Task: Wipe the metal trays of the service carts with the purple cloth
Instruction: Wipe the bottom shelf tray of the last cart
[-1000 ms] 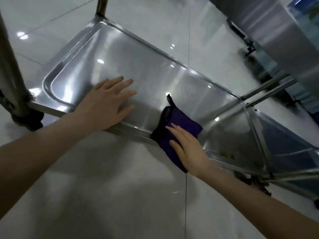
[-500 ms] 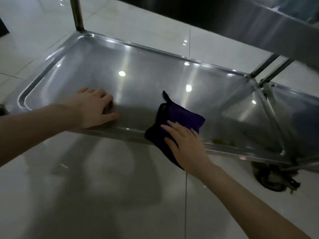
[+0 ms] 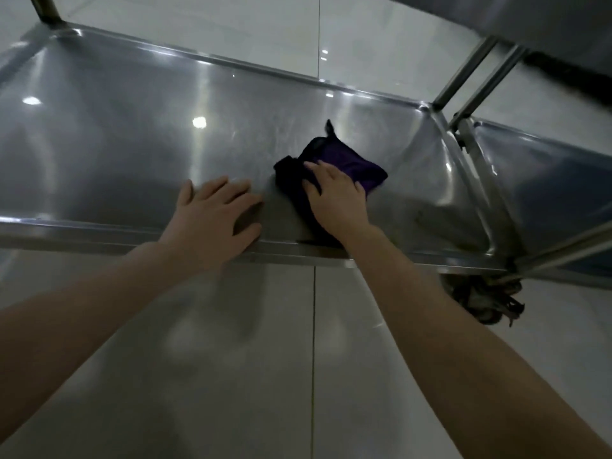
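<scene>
Room: dim, with a pale glossy tiled floor (image 3: 231, 376) under the cart.
Surface: I look down on a broad stainless-steel cart tray (image 3: 132, 144) that has a raised rim and mirrors the ceiling lights.
Cloth: the crumpled purple cloth (image 3: 351, 164) lies on the tray, right of centre.
Right hand (image 3: 334, 200): grip flat, fingers spread on the cloth and pressing it, so I judge it can slide.
Left hand (image 3: 212, 220): grip open and holding nothing, palm on bare metal just beside the cloth, likely to brace me.

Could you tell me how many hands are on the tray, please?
2: the left hand lies flat on the tray by its front rim; the right hand presses the purple cloth beside it.
</scene>
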A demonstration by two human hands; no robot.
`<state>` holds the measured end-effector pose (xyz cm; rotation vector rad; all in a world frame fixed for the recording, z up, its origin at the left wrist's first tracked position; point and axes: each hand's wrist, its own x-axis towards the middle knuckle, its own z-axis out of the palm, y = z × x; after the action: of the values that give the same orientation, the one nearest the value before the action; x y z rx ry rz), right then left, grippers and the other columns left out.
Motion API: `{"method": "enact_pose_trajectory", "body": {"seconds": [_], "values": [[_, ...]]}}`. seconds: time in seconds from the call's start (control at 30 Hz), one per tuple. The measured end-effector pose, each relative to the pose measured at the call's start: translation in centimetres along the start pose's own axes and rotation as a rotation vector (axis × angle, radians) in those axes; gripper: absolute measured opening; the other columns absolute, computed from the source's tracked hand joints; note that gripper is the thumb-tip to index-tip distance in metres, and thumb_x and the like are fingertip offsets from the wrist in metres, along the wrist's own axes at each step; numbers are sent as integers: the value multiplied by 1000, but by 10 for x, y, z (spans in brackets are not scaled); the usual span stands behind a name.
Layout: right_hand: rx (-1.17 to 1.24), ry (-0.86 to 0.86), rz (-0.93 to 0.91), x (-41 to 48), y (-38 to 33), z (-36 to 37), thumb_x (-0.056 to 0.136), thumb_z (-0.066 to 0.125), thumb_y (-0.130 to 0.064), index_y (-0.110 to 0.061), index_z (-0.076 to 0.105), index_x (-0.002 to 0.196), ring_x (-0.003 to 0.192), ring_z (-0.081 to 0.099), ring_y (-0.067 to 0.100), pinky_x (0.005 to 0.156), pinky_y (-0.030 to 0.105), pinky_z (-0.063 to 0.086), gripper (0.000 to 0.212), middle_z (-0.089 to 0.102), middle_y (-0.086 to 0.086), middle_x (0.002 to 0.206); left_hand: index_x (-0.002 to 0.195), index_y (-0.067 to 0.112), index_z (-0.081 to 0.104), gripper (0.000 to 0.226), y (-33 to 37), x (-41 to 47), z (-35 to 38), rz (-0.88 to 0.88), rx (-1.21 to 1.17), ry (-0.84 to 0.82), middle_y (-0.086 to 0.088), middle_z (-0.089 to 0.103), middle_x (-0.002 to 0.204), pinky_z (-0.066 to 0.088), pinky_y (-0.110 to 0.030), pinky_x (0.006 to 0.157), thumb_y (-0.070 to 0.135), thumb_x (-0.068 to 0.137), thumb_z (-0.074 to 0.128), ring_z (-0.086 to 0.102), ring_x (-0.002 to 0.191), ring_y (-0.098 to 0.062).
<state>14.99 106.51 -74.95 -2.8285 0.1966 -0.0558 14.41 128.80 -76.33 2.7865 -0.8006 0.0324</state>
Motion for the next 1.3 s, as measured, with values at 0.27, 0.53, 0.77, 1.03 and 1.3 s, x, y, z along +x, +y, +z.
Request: {"method": "enact_pose_trajectory", "body": {"seconds": [0.27, 0.53, 0.77, 1.03, 1.3], "values": [[-27, 106, -140, -130, 68, -18, 97, 46, -42, -29, 53, 136, 130, 48, 17, 109, 42, 34, 42, 55, -2, 139, 127, 15, 53, 66, 35, 18, 3, -6, 20, 45, -18, 43, 128, 25, -51, 111, 58, 83, 30, 41, 121, -39], [35, 62, 304, 13, 127, -48, 101, 33, -42, -30, 36, 147, 142, 29, 22, 114, 56, 21, 47, 30, -2, 157, 124, 7, 56, 60, 49, 29, 3, 90, -31, 43, -15, 51, 134, 30, -48, 108, 42, 83, 31, 44, 126, -36], [-40, 36, 6, -125, 92, -29, 96, 27, -55, -43, 39, 142, 141, 30, 7, 116, 44, 18, 49, 39, -15, 150, 146, 31, 28, 61, 89, 47, 31, 40, -31, -56, 2, 19, 157, 9, -60, 114, 56, 90, 32, 10, 145, -26], [42, 56, 323, -42, 201, -78, 103, 38, -37, -25, 37, 147, 141, 32, 23, 116, 50, 21, 46, 33, 3, 155, 147, 29, 32, 63, 93, 43, 35, 81, 14, 13, 0, 23, 156, 13, -63, 112, 56, 91, 40, 14, 145, -28], [40, 131, 205, -90, 168, -62, 102, 41, -36, -27, 47, 142, 137, 40, 22, 113, 50, 27, 41, 45, 3, 148, 138, 29, 45, 58, 98, 43, 24, 55, -25, 20, 0, 36, 150, 16, -55, 111, 61, 90, 35, 25, 141, -29]]}}
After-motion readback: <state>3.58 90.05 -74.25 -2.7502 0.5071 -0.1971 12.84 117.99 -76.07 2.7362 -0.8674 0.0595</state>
